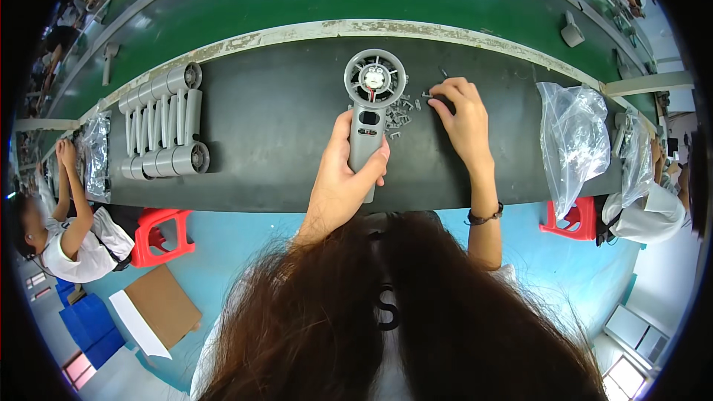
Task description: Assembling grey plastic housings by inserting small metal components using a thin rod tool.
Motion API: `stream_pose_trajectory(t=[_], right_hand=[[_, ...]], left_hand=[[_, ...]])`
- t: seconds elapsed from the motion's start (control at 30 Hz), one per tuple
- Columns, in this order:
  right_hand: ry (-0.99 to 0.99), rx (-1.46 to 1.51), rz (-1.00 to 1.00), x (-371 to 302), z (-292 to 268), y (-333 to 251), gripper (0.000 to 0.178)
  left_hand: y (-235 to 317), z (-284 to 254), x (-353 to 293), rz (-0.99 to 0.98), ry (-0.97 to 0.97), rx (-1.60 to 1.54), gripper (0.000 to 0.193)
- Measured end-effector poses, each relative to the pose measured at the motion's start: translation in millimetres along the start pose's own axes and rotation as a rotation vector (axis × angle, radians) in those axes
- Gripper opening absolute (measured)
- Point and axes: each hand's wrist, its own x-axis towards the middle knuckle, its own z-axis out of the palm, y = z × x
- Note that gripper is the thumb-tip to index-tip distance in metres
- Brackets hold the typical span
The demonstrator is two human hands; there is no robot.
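Grey plastic makes up the handheld fan [369, 115] at the centre of the frame, its round open head toward the top and its handle wrapped by the left hand [343, 178], thumb along one side and fingers curled around the other. Just right of the fan head, the right hand [462, 120] rests on the dark work mat [275, 126], fingertips [438, 93] pinched at a scatter of small grey parts [403, 113]; whether it has one in its grasp cannot be told. A stack of grey fan bodies [165, 122] lies at the left, and a clear plastic bag [573, 141] sits at the right.
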Motion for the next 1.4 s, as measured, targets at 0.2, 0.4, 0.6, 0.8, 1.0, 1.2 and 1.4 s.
stream_pose_trajectory(t=[0.2, 0.4, 0.6, 0.8, 1.0, 1.2, 1.4], right_hand=[[-0.052, 0.38, 0.247, -2.6, -12.0, -25.8, 0.008], [0.059, 0.794, 0.183, -24.0, -37.1, -75.1, 0.018], [0.109, 0.575, -0.104, -25.0, -42.0, -92.6, 0.021], [0.206, 0.284, -0.226, -27.4, -42.6, -102.7, 0.029], [0.26, 0.105, -0.249, -30.1, -43.1, -108.9, 0.03], [0.295, 0.196, -0.275, -26.0, -40.1, -107.7, 0.028], [0.243, 0.327, -0.195, -31.5, -38.9, -105.9, 0.024]], left_hand=[[-9.9, 3.2, 7.6, 0.022, 0.018, -0.031, 0.045], [-8.4, 12.0, 6.8, 0.005, 0.003, 0.005, 0.047], [-7.3, 16.6, -0.1, 0.075, -0.058, -0.03, 0.047], [-1.4, 17.2, -6.3, 0.08, -0.086, 0.001, 0.045], [-5.9, 20.1, -4.4, 0.106, -0.042, 0.035, 0.04], [-6.9, 22.9, -5.2, 0.115, -0.032, 0.077, 0.041], [-3.7, 23.3, -7.7, 0.066, -0.039, 0.048, 0.046]])
